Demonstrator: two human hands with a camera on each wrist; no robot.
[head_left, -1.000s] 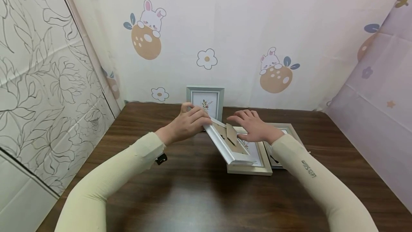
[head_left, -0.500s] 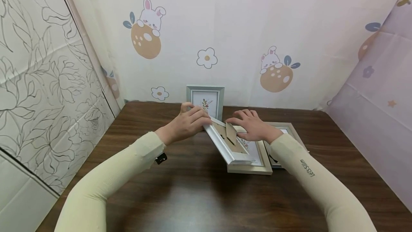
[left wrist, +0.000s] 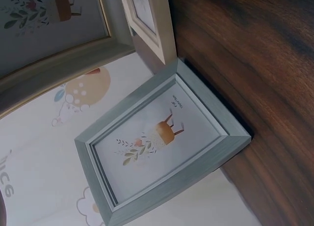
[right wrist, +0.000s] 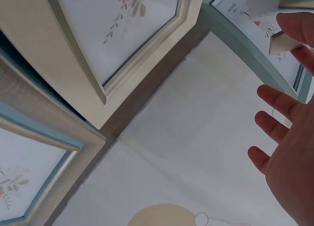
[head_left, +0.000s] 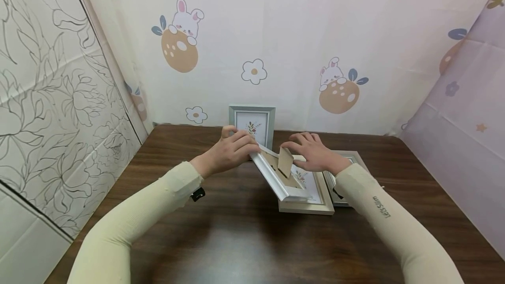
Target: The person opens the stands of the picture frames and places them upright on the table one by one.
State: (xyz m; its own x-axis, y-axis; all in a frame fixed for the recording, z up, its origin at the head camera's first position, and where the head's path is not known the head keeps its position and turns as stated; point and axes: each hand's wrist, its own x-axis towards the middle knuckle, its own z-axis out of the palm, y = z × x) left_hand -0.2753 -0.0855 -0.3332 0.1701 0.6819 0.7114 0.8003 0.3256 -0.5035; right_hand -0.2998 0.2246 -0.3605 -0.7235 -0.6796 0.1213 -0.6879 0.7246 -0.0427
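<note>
A white picture frame (head_left: 270,177) is tilted up, its brown backing toward me. My left hand (head_left: 232,150) grips its upper left edge, thumb on the near side. From the backing a cardboard stand flap (head_left: 285,161) sticks out at an angle. My right hand (head_left: 314,154) pinches that flap between thumb and index finger, its other fingers spread, as the right wrist view also shows with the flap's end (right wrist: 283,43) at the fingertips. Under the raised frame lies a cream picture frame (head_left: 305,209), partly covered. The left hand's fingers are out of sight in the left wrist view.
A grey-green picture frame (head_left: 252,108) with a floral print stands upright at the back of the dark wooden table (head_left: 189,240), by the patterned wall cloth (head_left: 292,56). Another grey-rimmed frame (head_left: 360,160) lies at the right, partly under my right forearm.
My right fingers have closed in on the stand flap and drawn it slightly outward from the backing. The left hand and the white frame have stayed in place.
</note>
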